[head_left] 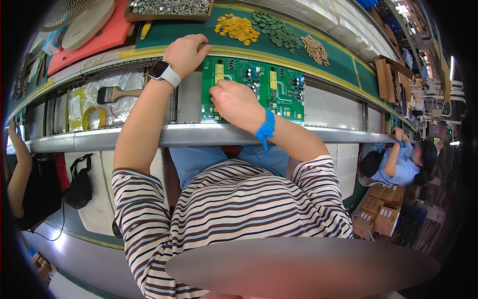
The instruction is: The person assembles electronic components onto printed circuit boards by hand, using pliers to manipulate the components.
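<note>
A green circuit board [291,107] lies across the rails in front of me, with yellow, black and blue parts standing on it. Over its left half is my right hand [236,102], a blue wrist strap on that arm. Its fingers are pinched close to the board's surface, and whatever is between them is hidden. My left hand [185,54], with a watch on the wrist, rests at the ledge by the board's upper left corner. Thumb and forefinger there are apart, with nothing visible between them.
Beyond the rail lie piles of yellow discs [236,29], green discs [276,32] and small tan parts [314,50]. A tray of metal pieces [169,7] sits at the back. Left of the board are a brush [119,94] and a tape roll [93,118]. Another person [401,162] sits at right.
</note>
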{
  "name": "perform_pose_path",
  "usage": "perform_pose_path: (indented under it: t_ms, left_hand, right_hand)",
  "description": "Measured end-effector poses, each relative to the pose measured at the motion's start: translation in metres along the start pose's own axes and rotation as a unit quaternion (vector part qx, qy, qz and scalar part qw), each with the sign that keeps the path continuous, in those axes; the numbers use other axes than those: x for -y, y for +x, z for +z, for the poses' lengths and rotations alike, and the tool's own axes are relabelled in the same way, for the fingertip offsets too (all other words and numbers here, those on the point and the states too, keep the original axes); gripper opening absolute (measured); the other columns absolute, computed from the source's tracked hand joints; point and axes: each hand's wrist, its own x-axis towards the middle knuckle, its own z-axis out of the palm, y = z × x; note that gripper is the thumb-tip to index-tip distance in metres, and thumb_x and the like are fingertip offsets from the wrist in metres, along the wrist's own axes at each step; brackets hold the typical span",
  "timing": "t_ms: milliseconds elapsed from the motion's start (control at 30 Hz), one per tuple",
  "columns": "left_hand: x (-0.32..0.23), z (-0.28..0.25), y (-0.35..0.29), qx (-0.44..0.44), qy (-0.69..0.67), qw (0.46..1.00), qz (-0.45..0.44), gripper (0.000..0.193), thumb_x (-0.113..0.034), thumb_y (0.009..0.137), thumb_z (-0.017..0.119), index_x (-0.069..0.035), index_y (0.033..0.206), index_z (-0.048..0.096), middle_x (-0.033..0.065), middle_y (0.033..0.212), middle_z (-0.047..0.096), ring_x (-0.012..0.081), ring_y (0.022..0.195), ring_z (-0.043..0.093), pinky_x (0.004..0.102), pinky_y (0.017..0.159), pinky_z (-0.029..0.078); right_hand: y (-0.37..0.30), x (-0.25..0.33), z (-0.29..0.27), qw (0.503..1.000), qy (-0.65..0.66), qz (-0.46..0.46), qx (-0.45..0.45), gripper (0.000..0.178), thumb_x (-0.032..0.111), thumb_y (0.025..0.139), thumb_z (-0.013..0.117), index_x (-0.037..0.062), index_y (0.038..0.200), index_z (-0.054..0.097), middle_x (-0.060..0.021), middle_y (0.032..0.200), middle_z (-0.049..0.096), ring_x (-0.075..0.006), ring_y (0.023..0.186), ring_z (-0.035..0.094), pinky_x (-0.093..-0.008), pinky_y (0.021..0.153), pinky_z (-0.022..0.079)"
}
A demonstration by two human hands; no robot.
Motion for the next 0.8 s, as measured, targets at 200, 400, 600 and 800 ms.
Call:
perform_pose_path:
  t_ms: [200, 400, 600, 800]
  left_hand:
    - [-0.003, -0.003, 0.001, -0.007, -0.007, 1.000, 0.022, 0.021, -0.026, 0.081, 0.057, -0.006, 0.090, 0.061, 0.0116, 0.083, 0.063, 0.0302, 0.076, 0.060, 0.0381, 0.065, 0.048]
    - [0.000, 0.003, 0.004, -0.011, -0.023, 0.999, 0.027, 0.019, -0.022, 0.080, 0.060, -0.005, 0.089, 0.062, 0.0136, 0.075, 0.062, 0.0276, 0.068, 0.061, 0.0341, 0.062, 0.047]
    - [0.004, 0.006, 0.004, -0.005, -0.027, 0.999, 0.022, 0.020, -0.019, 0.081, 0.061, -0.002, 0.089, 0.062, 0.0131, 0.074, 0.062, 0.0219, 0.064, 0.060, 0.0303, 0.062, 0.047]
    - [0.014, 0.007, 0.005, -0.019, -0.024, 0.999, 0.019, 0.020, -0.019, 0.083, 0.060, -0.002, 0.093, 0.062, 0.0092, 0.072, 0.061, 0.0145, 0.062, 0.057, 0.0268, 0.060, 0.046]
  right_hand:
    - [-0.036, 0.047, -0.001, 0.989, 0.071, -0.097, -0.086, 0.038, 0.017, 0.070, 0.061, 0.0023, 0.104, 0.054, -0.0082, 0.083, 0.055, -0.0219, 0.071, 0.055, -0.0322, 0.058, 0.047]
    - [-0.053, 0.072, 0.019, 0.996, 0.037, -0.034, -0.073, 0.052, 0.027, 0.066, 0.067, 0.0020, 0.109, 0.052, -0.0163, 0.111, 0.053, -0.0216, 0.067, 0.060, -0.0315, 0.055, 0.050]
    - [-0.065, 0.058, 0.021, 0.997, 0.047, 0.001, -0.065, 0.055, 0.030, 0.066, 0.068, -0.0008, 0.109, 0.051, -0.0157, 0.109, 0.053, -0.0219, 0.056, 0.058, -0.0322, 0.048, 0.049]
    - [-0.103, 0.026, -0.001, 0.994, 0.054, 0.073, -0.066, 0.039, 0.031, 0.070, 0.065, 0.0029, 0.094, 0.054, -0.0088, 0.089, 0.054, -0.0250, 0.067, 0.060, -0.0356, 0.056, 0.049]
